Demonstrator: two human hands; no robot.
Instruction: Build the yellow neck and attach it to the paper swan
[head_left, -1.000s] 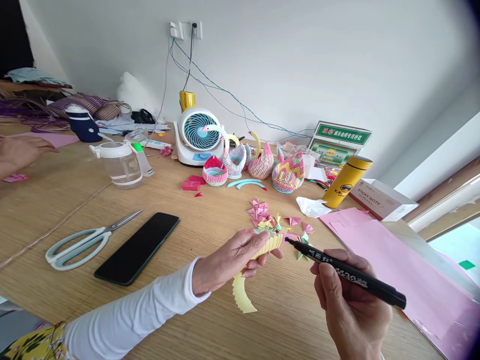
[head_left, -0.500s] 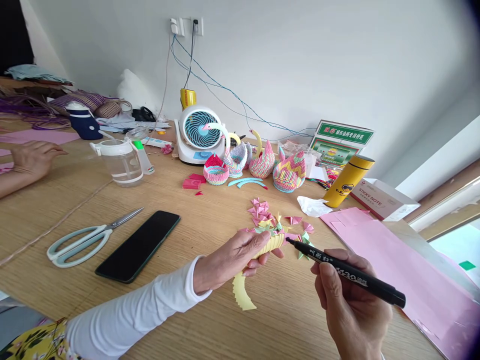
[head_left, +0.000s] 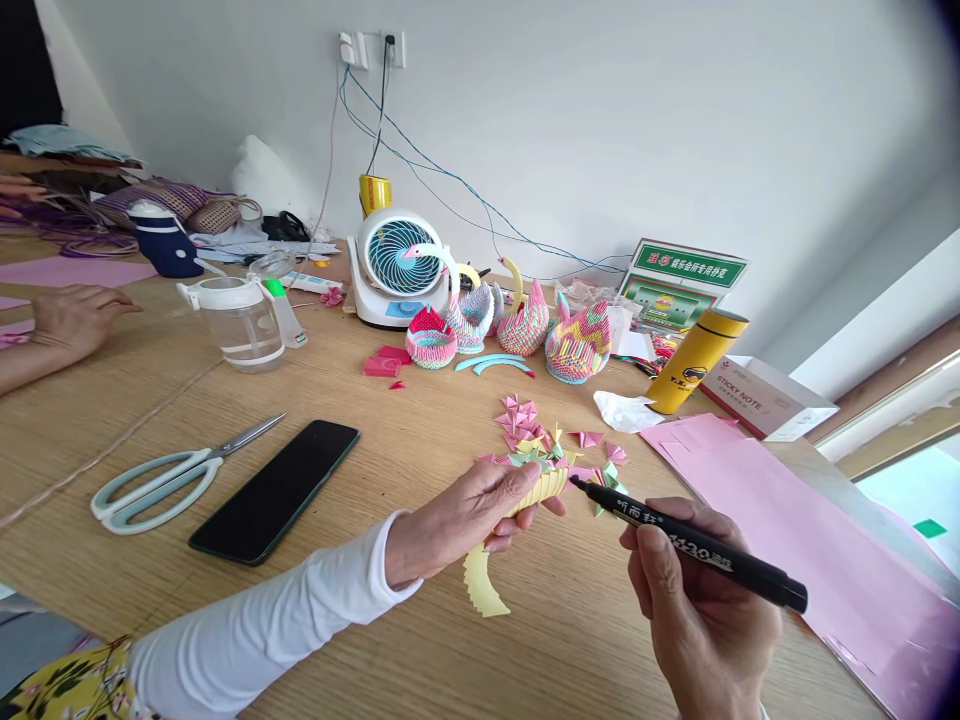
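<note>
My left hand [head_left: 459, 520] is closed around a curved yellow folded-paper strip [head_left: 484, 585], whose upper end sticks out past my fingers. My right hand [head_left: 701, 620] grips a black marker [head_left: 686, 545], and its tip touches that upper end of the strip. Just beyond lie several loose pink, green and yellow folded paper pieces [head_left: 536, 435] on the wooden table [head_left: 390, 440].
A black phone [head_left: 275, 491] and pale scissors [head_left: 161, 486] lie to the left. Paper swans [head_left: 517, 325], a small fan [head_left: 395, 268], a clear jug [head_left: 240, 322], a yellow flask [head_left: 694, 362], a sticky-note box [head_left: 769, 397] and pink sheets [head_left: 795, 525] stand around. Another person's hand [head_left: 71, 315] rests at far left.
My hands have barely moved; the marker tip stays at the strip's end. The other person's hand at far left has shifted a little to the right.
</note>
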